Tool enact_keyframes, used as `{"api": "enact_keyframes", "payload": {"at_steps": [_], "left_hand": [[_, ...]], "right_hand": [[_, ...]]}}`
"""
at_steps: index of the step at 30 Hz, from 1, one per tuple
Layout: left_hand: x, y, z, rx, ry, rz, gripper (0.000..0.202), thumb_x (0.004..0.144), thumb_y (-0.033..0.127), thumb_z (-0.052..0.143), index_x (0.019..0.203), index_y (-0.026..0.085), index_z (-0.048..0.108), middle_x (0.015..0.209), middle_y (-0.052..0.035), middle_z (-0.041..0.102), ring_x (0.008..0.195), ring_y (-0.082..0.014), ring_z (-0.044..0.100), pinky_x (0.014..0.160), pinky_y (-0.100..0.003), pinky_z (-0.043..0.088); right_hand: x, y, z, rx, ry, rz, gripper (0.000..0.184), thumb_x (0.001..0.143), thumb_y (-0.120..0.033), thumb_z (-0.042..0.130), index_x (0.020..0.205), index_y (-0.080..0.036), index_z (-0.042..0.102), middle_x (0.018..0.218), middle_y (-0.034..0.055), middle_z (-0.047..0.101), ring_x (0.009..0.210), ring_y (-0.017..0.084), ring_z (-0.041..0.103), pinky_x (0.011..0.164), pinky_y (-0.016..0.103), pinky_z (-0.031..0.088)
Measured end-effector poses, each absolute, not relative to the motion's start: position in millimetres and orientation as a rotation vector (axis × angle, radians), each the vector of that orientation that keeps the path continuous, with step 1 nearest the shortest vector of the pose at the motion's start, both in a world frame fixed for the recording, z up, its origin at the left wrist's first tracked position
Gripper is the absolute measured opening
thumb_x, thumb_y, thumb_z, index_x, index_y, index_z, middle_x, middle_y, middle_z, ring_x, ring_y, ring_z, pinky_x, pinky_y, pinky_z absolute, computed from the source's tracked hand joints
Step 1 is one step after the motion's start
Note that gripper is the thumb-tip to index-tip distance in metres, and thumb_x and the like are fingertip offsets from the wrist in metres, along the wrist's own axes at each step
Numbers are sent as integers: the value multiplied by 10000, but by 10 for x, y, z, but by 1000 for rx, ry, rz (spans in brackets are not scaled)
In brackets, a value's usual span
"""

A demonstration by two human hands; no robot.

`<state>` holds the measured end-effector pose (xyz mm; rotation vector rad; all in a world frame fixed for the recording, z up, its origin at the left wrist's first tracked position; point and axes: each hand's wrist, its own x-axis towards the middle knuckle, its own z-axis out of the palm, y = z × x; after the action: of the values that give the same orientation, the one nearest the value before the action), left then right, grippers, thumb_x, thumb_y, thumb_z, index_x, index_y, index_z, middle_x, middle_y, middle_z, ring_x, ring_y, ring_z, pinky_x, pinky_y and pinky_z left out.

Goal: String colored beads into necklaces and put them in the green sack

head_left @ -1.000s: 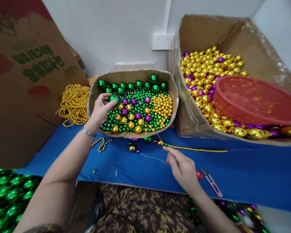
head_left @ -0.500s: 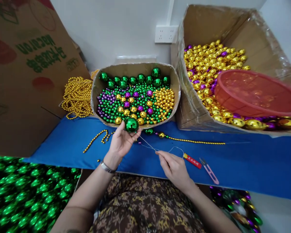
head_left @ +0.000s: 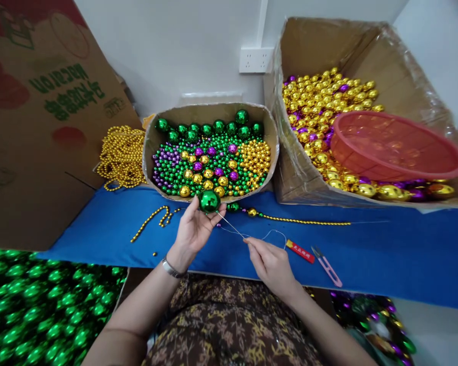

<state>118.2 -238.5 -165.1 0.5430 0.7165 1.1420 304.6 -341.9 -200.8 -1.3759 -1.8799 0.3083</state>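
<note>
My left hand (head_left: 194,229), a metal-banded watch or bracelet at its wrist, holds a large shiny green bead (head_left: 209,201) between thumb and fingers, just over the box's front rim. Closed in a pinch, my right hand (head_left: 272,264) grips a thin needle (head_left: 232,226) that slants up to the left hand's fingertips, beside the bead. Whether the tip is inside a hole cannot be made out. Pale thread (head_left: 269,233) loops behind the right hand toward a red tag (head_left: 299,251). Behind both hands lies a strand of gold beads (head_left: 305,221) with some green and purple ones.
A cut-down cardboard box (head_left: 277,152) holds green, purple and gold beads. To its right stands a bigger carton (head_left: 290,178) with gold beads and a red basket (head_left: 397,147). Pink thread snips (head_left: 330,269) lie on the blue cloth (head_left: 385,264). Gold bead strings (head_left: 122,157) are heaped left.
The view has shifted slightly. Both hands keep their hold on the green bead and the needle, almost unmoved.
</note>
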Motion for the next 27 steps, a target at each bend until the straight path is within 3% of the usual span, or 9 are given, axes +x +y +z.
{"api": "enact_keyframes", "payload": {"at_steps": [6, 9, 16, 22, 27], "left_hand": [[1289, -2608, -1790, 657, 626, 1025, 302, 863, 431, 596, 1104, 256, 544, 1114, -52, 665, 1041, -269, 662, 1003, -532, 453], [1283, -2664, -1844, 694, 605, 1011, 379, 852, 441, 611, 1178, 281, 504, 1146, -63, 652, 1046, -288, 659, 1004, -562, 444], [1235, -2698, -1878, 830, 582, 1021, 551, 775, 452, 704, 1252, 297, 476, 1260, -95, 599, 1116, -327, 620, 981, -549, 468], [1249, -2740, -1887, 890, 572, 1026, 548, 780, 477, 694, 1253, 298, 482, 1297, -105, 572, 1124, -323, 615, 954, -524, 492], [1273, -2755, -1876, 855, 549, 1076, 485, 753, 363, 758, 1178, 283, 539, 1241, -82, 606, 1043, -288, 658, 938, -496, 508]], "right_hand": [[2982, -3384, -2040, -1388, -1805, 337, 251, 955, -213, 434, 1072, -201, 655, 952, 70, 752, 835, 186, 731, 760, 283, 596], [2992, -3388, -2069, -1365, -1776, 393, 236, 957, -219, 437, 1058, -207, 650, 938, 62, 752, 827, 180, 731, 763, 274, 596], [3030, -3405, -2182, -1355, -1742, 398, 206, 952, -201, 454, 1042, -206, 639, 933, 52, 746, 848, 178, 724, 788, 279, 586], [3042, -3409, -2231, -1374, -1759, 385, 199, 952, -189, 452, 1039, -204, 630, 925, 53, 742, 829, 173, 717, 763, 275, 574], [3049, -3417, -2223, -1370, -1754, 411, 207, 960, -221, 441, 1021, -201, 638, 906, 56, 739, 819, 179, 716, 756, 274, 569]]}}
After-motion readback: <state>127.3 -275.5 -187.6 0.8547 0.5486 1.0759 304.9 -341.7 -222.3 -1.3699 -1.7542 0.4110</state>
